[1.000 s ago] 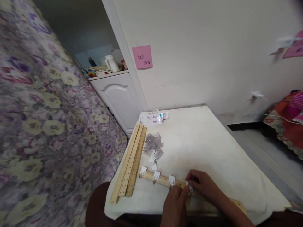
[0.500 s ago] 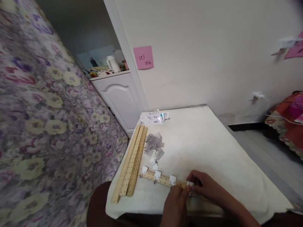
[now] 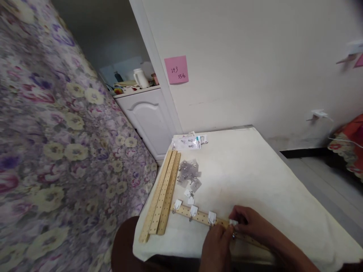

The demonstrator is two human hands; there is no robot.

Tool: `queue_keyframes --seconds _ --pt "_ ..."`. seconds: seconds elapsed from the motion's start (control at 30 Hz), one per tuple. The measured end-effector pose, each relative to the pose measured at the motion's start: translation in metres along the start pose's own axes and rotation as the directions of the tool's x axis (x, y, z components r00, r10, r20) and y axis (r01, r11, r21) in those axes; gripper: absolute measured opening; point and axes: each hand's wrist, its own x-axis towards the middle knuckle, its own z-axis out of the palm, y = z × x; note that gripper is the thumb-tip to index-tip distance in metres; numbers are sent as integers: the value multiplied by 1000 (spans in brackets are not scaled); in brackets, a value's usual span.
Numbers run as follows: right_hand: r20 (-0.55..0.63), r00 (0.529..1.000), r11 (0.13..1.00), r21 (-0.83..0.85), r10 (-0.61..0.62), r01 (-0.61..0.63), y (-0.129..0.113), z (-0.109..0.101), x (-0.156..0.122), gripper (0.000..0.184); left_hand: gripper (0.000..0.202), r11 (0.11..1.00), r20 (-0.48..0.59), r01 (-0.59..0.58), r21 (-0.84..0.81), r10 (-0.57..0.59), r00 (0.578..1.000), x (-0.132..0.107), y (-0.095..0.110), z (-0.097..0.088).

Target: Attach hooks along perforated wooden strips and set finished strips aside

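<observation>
A perforated wooden strip (image 3: 200, 215) lies across the near edge of the white table (image 3: 249, 177) with three white hooks (image 3: 194, 210) stuck on it. My left hand (image 3: 217, 243) and my right hand (image 3: 251, 223) meet at a fourth white hook (image 3: 233, 223) on the strip. Both hands have their fingers pinched together on that hook. Loose white and clear hooks (image 3: 189, 175) lie just beyond the strip.
Three more wooden strips (image 3: 162, 194) lie side by side along the table's left edge. Hook packets (image 3: 188, 142) sit at the far left corner. A floral bedspread (image 3: 56, 143) fills the left; a white cabinet (image 3: 147, 115) and a wall with a pink note (image 3: 176, 69) stand behind.
The view has drifted slightly, so everything sits a little to the right in the frame. Both hands stay pinched on the fourth hook at the strip.
</observation>
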Motion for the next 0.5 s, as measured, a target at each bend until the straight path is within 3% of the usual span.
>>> queue_keyframes --seconds 0.23,0.5 --pt "19 1000 999 33 -16 15 -4 -2 -1 16 42 999 -30 36 17 -35 999 0 3 -1" --pt "-11 1000 1000 20 -13 14 -5 -8 -7 34 57 984 -51 -78 -162 70 996 -5 0 -11"
